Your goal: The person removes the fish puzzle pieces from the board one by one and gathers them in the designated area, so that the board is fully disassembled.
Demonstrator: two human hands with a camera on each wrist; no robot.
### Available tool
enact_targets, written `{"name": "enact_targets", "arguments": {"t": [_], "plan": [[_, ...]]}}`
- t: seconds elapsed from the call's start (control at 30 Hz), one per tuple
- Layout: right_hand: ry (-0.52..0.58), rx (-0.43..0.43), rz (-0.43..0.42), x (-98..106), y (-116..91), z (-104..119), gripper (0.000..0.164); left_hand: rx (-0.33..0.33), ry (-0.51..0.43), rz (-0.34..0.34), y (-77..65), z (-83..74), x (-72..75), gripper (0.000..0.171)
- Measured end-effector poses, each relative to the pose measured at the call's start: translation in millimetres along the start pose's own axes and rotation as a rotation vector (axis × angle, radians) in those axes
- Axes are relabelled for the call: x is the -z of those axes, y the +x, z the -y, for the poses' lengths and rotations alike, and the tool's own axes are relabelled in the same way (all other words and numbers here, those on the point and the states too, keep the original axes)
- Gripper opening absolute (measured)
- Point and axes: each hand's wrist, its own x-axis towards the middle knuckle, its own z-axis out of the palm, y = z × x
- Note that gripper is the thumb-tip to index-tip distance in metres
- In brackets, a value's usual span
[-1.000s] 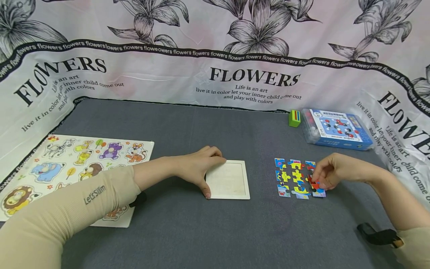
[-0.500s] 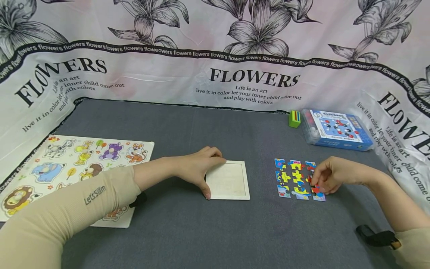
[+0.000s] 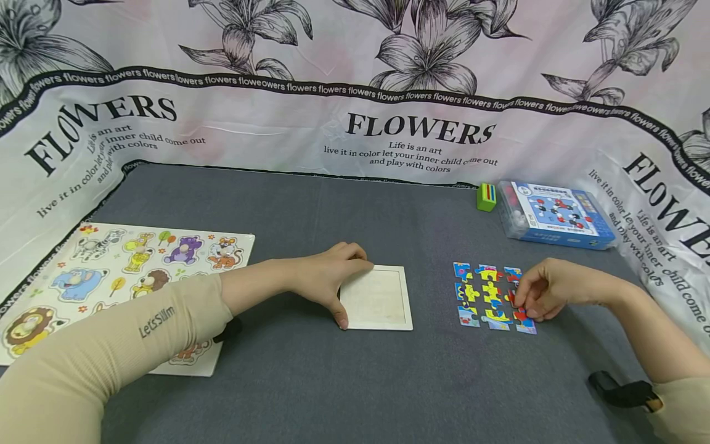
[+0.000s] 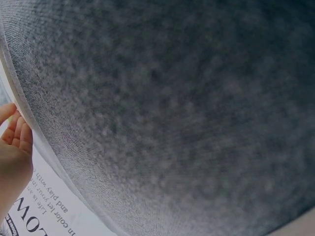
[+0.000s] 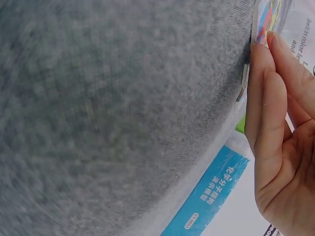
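Observation:
A small white framed puzzle board (image 3: 383,299) lies flat mid-table. My left hand (image 3: 327,276) holds it at the left side, thumb at the near corner and fingers at the far one. To the right, several colorful jigsaw pieces (image 3: 492,293) lie in rows with small gaps. My right hand (image 3: 546,288) pinches a red and blue jigsaw piece (image 3: 513,300) at the right end of the middle row; the fingers partly cover it. In the right wrist view, fingertips (image 5: 270,42) meet at the pieces. The left wrist view catches only part of the left hand (image 4: 17,147).
A large animal puzzle board (image 3: 180,250) lies on the left beneath the left forearm. At the back right stand a blue-labelled clear plastic box (image 3: 560,213) and a small green block (image 3: 486,197). Flower-printed cloth (image 3: 266,135) borders the grey table (image 3: 344,388).
My right hand has shifted slightly toward me and right, uncovering a bit more of the lower right piece. My left hand and the white board have stayed put.

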Motion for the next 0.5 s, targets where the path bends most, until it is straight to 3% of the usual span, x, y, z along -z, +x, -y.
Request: {"name": "enact_targets", "arguments": {"t": [0.27,0.33,0.5], "plan": [[-0.069,-0.019,-0.135,1,3,20,0.022,-0.007,0.008,-0.002,-1.8,0.4,0.6,0.102],[-0.109,0.001,-0.229,-1,7,28,0.023,-0.009,0.019,0.004,-1.8,0.7,0.8,0.102],[-0.324,0.071,-0.555,-12,27,53,0.029,0.000,0.002,-0.011,-0.5,-0.9,5.8,0.098]]}}
